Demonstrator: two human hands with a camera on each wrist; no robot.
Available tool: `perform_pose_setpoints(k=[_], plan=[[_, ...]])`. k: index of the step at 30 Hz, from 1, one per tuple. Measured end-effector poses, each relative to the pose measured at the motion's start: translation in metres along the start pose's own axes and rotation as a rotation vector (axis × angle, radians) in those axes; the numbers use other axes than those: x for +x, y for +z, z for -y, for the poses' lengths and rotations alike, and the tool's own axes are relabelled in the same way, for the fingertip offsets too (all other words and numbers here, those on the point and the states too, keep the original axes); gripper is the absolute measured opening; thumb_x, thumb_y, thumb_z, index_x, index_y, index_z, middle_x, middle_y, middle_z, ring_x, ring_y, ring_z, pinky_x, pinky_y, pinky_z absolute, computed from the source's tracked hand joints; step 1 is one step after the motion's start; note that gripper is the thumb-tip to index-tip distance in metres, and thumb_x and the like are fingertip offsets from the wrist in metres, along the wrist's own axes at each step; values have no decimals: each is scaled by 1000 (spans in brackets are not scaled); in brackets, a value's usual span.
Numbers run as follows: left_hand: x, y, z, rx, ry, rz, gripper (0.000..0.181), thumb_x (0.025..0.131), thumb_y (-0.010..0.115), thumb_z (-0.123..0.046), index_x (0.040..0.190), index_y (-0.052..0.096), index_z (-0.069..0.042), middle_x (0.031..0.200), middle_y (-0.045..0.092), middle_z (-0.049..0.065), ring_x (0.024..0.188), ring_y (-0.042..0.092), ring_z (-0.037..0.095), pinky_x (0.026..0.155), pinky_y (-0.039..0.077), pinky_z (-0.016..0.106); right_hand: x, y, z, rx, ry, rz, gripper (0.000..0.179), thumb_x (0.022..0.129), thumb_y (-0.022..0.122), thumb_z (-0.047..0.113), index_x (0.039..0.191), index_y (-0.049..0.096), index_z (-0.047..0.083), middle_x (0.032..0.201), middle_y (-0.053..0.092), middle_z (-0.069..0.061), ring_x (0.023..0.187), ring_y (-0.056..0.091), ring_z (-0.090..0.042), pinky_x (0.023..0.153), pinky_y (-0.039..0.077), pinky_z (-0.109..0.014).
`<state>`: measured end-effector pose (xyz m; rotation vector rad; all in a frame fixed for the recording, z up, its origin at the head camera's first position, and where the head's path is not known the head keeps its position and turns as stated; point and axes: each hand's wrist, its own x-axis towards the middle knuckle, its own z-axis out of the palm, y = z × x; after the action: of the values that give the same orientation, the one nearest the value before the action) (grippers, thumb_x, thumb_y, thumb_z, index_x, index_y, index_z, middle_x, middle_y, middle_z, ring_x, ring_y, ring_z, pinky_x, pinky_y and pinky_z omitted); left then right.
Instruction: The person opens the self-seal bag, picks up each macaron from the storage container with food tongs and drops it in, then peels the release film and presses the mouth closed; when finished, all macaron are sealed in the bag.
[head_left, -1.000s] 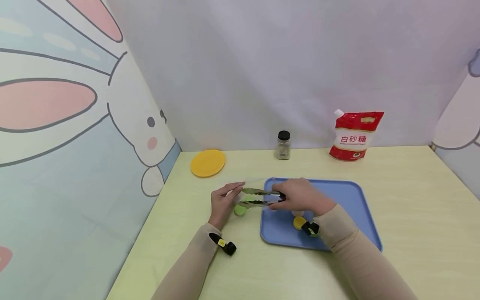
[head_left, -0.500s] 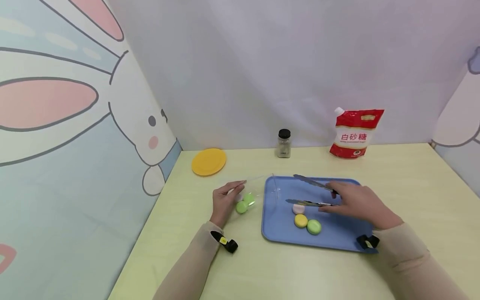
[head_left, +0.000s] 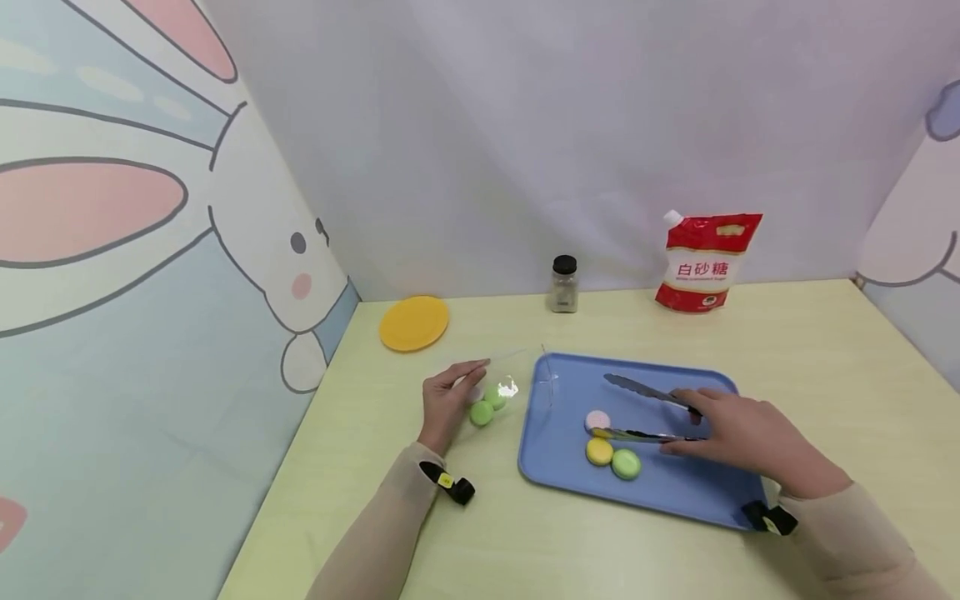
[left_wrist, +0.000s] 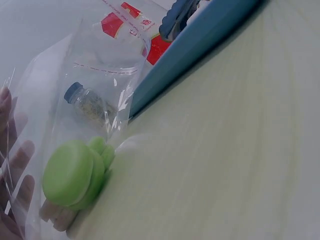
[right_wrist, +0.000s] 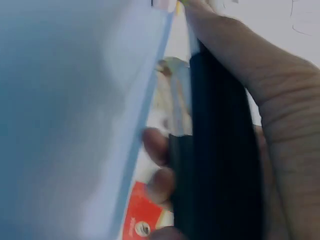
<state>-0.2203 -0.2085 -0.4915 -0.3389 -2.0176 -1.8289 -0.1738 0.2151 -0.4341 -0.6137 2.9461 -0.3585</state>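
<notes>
My left hand [head_left: 450, 402] pinches the rim of a clear plastic bag [head_left: 528, 375], its mouth toward the tray. Green macarons [head_left: 482, 413] lie inside, near the fingers; the left wrist view shows one large green macaron [left_wrist: 67, 172] through the film. In my right hand [head_left: 738, 433] are metal tongs [head_left: 647, 390] with dark handles, their arms spread wide above the blue tray [head_left: 555, 467]. The lower tong tip overlaps the gap between a pink macaron [head_left: 597, 420] and a yellow macaron [head_left: 599, 453]. Beside them sits a green macaron [head_left: 626, 464].
A yellow plate [head_left: 414, 323] lies at the back left of the table. Behind the tray stands a small black-capped jar [head_left: 564, 285], and a red and white sugar pouch [head_left: 705, 263] is farther right, against the back wall.
My right hand has drawn the tongs from the bag rightward over the tray, then slightly nearer the front, and the tong arms have spread wider. The left hand stays at the bag.
</notes>
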Motion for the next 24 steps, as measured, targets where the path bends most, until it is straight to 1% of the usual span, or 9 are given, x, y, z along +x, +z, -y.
perform_pose_setpoints(k=[2,4,7,9,13,16,17,20,24], plan=[[0,0,-1,-1,-14,-4,16,89,76,-7,104,78,-1,107,76,9,104,71,20,98,52,30,-3,2,-6,26,-3,41,94,69,71,80,132,62,11,86,54,5,71,49,-12,52,39,-30],[1,-1,-2,0,-20,-4,15,89,76,-7,103,78,-1,106,76,9,103,71,21,97,52,30,-3,6,-17,53,-11,52,95,70,70,80,135,60,12,84,51,6,72,47,-12,53,37,-30],[3,-4,-2,9,-11,-2,16,90,75,-4,104,77,2,106,76,10,103,71,22,97,53,31,6,15,-34,101,-35,16,92,73,68,79,138,60,15,81,47,6,74,47,-12,55,34,-29],[4,-5,-1,15,-3,-3,16,89,75,-4,104,77,2,106,76,10,103,71,22,96,53,32,15,19,-44,123,-43,-13,90,73,67,80,139,61,19,81,49,6,77,49,-13,57,36,-29],[5,-6,1,-1,0,1,15,89,77,-8,103,79,-2,105,77,7,103,71,21,96,53,31,37,19,-58,124,-73,-45,86,76,69,76,141,60,20,105,67,-2,91,58,-20,66,52,-37],[3,-5,1,-16,-4,7,17,88,78,-13,102,79,-4,105,77,7,102,71,22,95,53,31,50,16,-66,110,-90,-57,86,76,70,74,142,60,19,127,67,-11,100,62,-25,77,58,-47],[2,-4,1,-16,-5,9,17,88,78,-14,102,79,-4,105,77,7,103,71,23,95,53,31,53,15,-68,108,-90,-52,87,76,70,74,142,59,19,128,66,-11,102,62,-26,79,58,-49],[-1,-2,2,-19,-4,12,17,88,78,-14,102,79,-4,105,77,8,103,71,24,95,54,31,58,12,-71,89,-91,-50,88,75,70,75,143,58,20,126,67,-10,102,62,-27,78,58,-49],[0,0,2,-31,3,12,16,89,78,-13,102,79,-4,105,76,8,103,71,26,96,54,34,57,3,-70,71,-53,-52,90,72,72,77,140,58,20,101,64,1,86,58,-19,64,52,-36]])
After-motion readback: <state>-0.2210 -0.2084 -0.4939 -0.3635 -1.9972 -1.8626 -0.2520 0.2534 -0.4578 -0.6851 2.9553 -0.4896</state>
